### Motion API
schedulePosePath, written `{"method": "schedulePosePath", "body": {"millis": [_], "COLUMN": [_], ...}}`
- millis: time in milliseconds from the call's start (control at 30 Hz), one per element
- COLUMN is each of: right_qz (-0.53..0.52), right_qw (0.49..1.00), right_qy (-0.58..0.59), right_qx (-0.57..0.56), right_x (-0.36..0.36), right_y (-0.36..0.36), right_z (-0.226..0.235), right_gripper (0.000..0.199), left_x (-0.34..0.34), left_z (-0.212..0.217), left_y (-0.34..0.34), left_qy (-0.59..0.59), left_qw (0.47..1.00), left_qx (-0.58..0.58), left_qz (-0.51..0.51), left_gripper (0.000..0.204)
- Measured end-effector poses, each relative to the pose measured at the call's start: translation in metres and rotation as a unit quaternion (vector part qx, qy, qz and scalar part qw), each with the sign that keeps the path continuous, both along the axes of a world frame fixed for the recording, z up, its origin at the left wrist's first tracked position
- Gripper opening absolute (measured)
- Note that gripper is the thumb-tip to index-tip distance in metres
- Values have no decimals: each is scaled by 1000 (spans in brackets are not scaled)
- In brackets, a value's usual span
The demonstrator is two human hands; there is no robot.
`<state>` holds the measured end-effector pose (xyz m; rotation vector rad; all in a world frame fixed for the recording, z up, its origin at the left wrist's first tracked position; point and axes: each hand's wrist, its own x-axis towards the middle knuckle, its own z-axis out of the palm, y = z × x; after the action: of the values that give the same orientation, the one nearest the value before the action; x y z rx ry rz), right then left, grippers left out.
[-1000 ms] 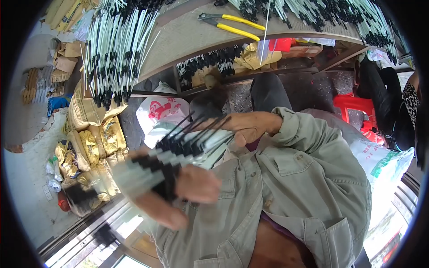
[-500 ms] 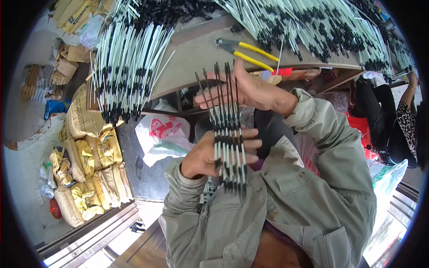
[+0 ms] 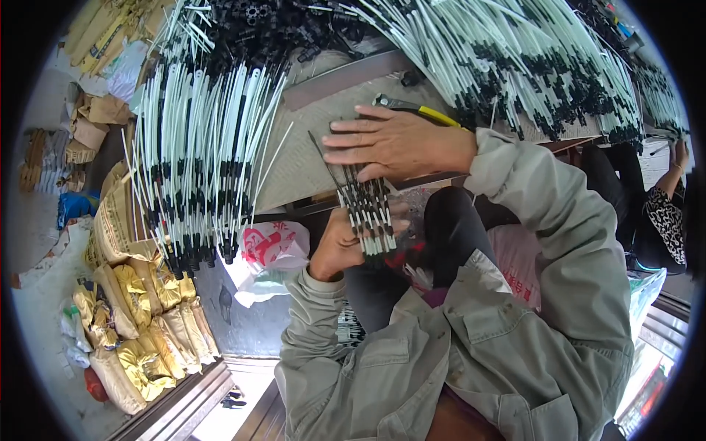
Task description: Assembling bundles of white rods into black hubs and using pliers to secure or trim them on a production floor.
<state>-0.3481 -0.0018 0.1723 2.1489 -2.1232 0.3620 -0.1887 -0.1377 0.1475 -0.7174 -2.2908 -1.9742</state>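
Two bare hands meet at a small bundle of slim black-and-white rods [image 3: 371, 220], which lies just before the near edge of a grey-topped wooden table [image 3: 283, 173]. The left hand [image 3: 340, 242], at the bundle's lower left, has its fingers partly bent behind the rods, holding them. The right hand [image 3: 404, 145], across the bundle's upper end, has its fingers outstretched and slightly spread, gripping nothing; whether they press on the rods I cannot tell. Beyond the bundle, to the right, lie dark-headed pliers with yellow handles [image 3: 435, 115]. Left of it hangs a dense row of long pale rods with black fittings [image 3: 198, 140]. Below that row, left of the bundle, a white plastic bag [image 3: 266, 253] bears bold red printing, and a brown paper sack [image 3: 110, 220] farther left carries lettering too small to read.
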Motion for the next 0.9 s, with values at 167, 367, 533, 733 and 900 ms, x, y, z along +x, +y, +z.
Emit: {"method": "schedulePosePath", "body": {"millis": [167,367,533,733,900], "right_qz": [-34,-147,-121,-273,-253], "right_qw": [989,950,972,953,955], "right_qy": [-144,-67,-185,93,140], "right_qx": [-29,-266,-78,91,71], "right_x": [-9,-43,-101,-142,-150], "right_y": [-1,6,-23,-44,-48], "right_z": [16,106,110,45,34], "right_gripper": [47,23,14,8,9], "left_x": [12,-3,-2,-4,0], "left_z": [15,25,29,43,46], "left_y": [1,9,9,9,5], "left_qy": [-54,-150,-126,-142,-135], "left_qw": [988,967,974,956,963], "left_qx": [127,148,130,217,201], "left_qz": [66,145,134,136,121], "left_gripper": [27,19,20,24,33]}}
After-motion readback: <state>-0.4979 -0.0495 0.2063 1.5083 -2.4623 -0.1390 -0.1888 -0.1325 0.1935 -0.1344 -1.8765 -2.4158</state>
